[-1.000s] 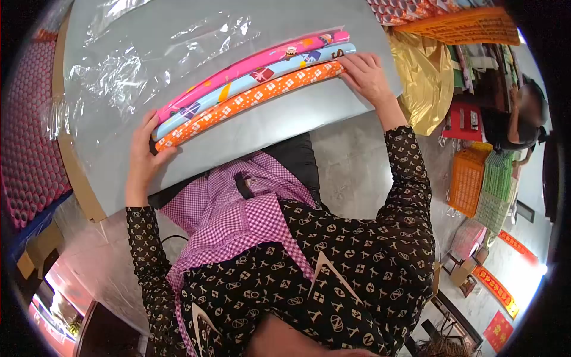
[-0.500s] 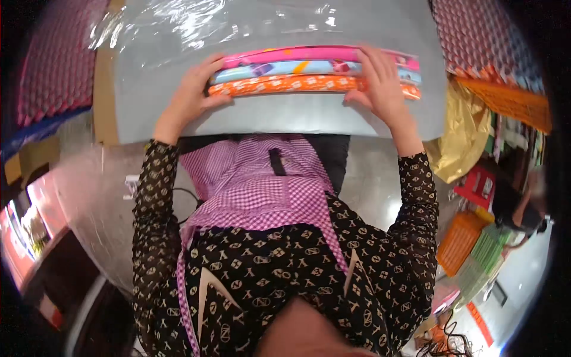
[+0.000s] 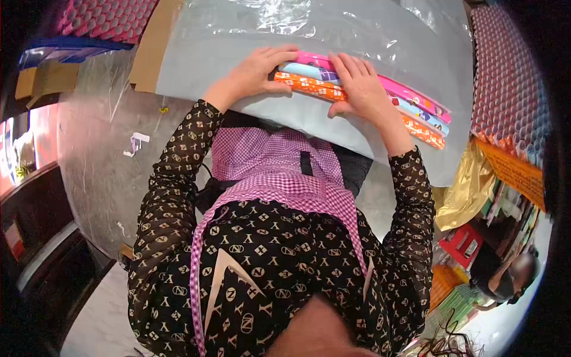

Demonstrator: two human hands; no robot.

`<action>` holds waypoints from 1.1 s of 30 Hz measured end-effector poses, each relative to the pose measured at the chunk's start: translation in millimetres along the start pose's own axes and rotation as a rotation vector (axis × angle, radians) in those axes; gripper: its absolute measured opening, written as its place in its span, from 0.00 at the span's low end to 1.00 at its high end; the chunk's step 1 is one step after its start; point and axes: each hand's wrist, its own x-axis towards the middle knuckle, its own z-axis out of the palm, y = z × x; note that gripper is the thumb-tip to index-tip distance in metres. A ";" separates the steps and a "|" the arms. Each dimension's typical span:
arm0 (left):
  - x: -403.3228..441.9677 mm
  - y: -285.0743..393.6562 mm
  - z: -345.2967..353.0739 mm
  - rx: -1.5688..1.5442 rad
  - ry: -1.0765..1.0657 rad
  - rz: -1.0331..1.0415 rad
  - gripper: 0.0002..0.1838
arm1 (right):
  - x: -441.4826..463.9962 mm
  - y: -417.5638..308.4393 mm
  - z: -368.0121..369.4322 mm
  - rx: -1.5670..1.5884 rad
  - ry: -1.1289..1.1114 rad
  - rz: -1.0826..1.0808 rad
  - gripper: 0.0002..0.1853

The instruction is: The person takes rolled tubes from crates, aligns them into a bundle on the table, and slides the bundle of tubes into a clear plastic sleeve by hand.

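Observation:
Three patterned wrapping paper rolls, a pink one (image 3: 410, 94), a light blue one (image 3: 303, 70) and an orange one (image 3: 309, 86), lie side by side on a grey plastic-covered surface (image 3: 208, 65). They slant down to the right. My left hand (image 3: 253, 74) is curled about their left ends, fingers on the far side and thumb on the near side. Across their middle lies my right hand (image 3: 364, 92), its fingers over the pink roll and its thumb by the orange roll's near edge. It hides part of all three.
Clear plastic film (image 3: 285, 18) covers the surface's far part. Many stacked rolls (image 3: 505, 77) stand at the right above an orange crate (image 3: 514, 169), with more pink rolls (image 3: 107, 21) at upper left. Gold foil (image 3: 467, 199) hangs at the right. Another person (image 3: 499, 279) is at lower right.
The view has turned, and the rolls now appear slanted instead of level. My right hand has shifted from near their right end to their middle, closer to my left hand.

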 end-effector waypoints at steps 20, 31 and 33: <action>0.0 -5.5 -1.8 -0.012 0.005 0.034 0.42 | -16.7 -28.3 17.9 -0.086 0.338 -0.102 0.25; -0.6 -5.4 -2.9 0.023 0.012 0.064 0.47 | -18.1 -30.7 21.1 -0.061 0.364 -0.099 0.22; -1.4 -5.4 -1.6 0.020 0.012 0.048 0.46 | -18.7 -30.8 23.6 -0.068 0.374 -0.094 0.22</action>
